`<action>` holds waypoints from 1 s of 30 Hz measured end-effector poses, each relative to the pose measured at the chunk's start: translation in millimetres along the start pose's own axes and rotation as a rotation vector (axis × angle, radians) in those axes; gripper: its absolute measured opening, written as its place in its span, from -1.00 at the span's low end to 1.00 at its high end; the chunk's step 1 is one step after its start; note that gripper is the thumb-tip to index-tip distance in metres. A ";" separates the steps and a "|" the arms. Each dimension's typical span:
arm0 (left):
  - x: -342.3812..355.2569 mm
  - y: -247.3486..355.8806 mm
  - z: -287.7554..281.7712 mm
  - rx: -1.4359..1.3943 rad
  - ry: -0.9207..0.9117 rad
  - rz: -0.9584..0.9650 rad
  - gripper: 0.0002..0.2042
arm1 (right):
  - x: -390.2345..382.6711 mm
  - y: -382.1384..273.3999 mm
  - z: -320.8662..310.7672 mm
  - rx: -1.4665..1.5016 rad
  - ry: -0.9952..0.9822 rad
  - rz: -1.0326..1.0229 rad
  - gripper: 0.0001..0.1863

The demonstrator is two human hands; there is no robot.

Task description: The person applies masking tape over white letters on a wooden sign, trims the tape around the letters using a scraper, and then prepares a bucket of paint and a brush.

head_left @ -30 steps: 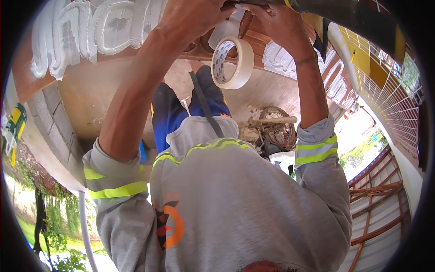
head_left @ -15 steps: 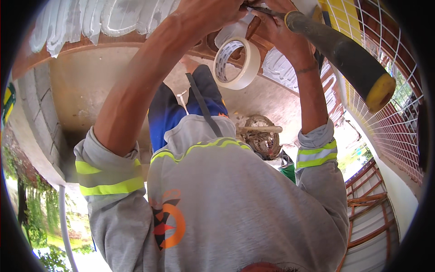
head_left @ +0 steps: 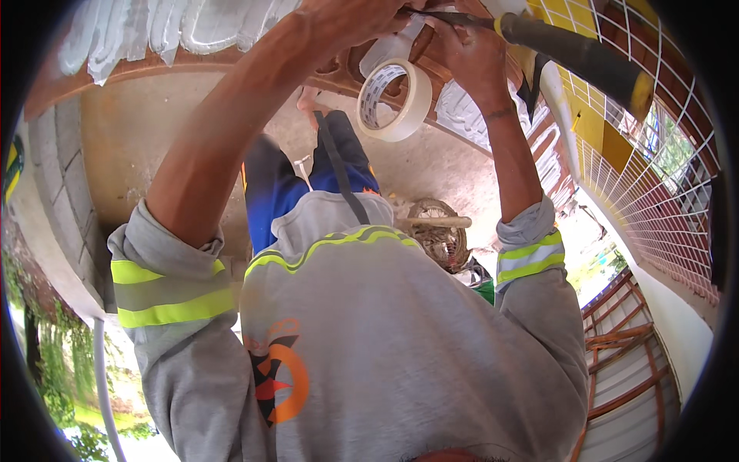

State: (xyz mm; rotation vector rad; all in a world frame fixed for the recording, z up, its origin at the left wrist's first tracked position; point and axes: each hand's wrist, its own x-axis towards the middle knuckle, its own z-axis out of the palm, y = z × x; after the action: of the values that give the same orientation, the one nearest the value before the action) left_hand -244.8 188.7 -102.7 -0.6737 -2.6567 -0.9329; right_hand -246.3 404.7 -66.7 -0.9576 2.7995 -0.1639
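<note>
At the top centre, my left hand [head_left: 362, 17] is closed near the tip of a dark metal tool, its grip partly cut off by the picture's edge. My right hand [head_left: 469, 61] has bent fingers at the same tool and a translucent tape strip; exactly what each pinches is unclear. The tool's long black handle [head_left: 566, 50], yellow at its end, sticks out to the right. A roll of cream tape [head_left: 412, 108] hangs from the strip just below my hands. Behind them is a reddish-brown carved wooden surface [head_left: 146, 69], partly covered by white, ribbed sheeting or coating [head_left: 185, 27].
Below are my legs [head_left: 281, 196] on a concrete floor [head_left: 146, 154], with a spoked wheel [head_left: 435, 250] to their right. A block wall [head_left: 65, 177] stands at left. At right are a white grid [head_left: 654, 223] and a yellow wall [head_left: 570, 92].
Both arms have shifted slightly in the picture with the camera. The tool's black handle has swung into fuller view at upper right, then risen a little. The tape roll still hangs below my hands.
</note>
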 end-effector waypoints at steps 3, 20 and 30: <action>-0.8 3.3 5.9 -0.050 -0.046 -0.058 -0.80 | -1.0 -0.9 -2.2 0.495 0.192 0.238 -0.81; 20.7 7.7 15.8 -0.014 0.015 0.090 -0.90 | -40.1 -9.1 26.0 0.069 0.180 0.137 -0.73; 28.6 5.8 11.3 0.167 -0.136 0.089 -0.77 | -30.1 -30.0 14.4 0.612 0.333 0.362 -0.74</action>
State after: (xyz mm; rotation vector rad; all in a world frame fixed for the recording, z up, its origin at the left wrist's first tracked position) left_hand -267.4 209.8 -97.7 -0.8344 -2.7576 -0.6543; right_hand -202.1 398.9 -72.0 -0.2950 2.8400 -1.1307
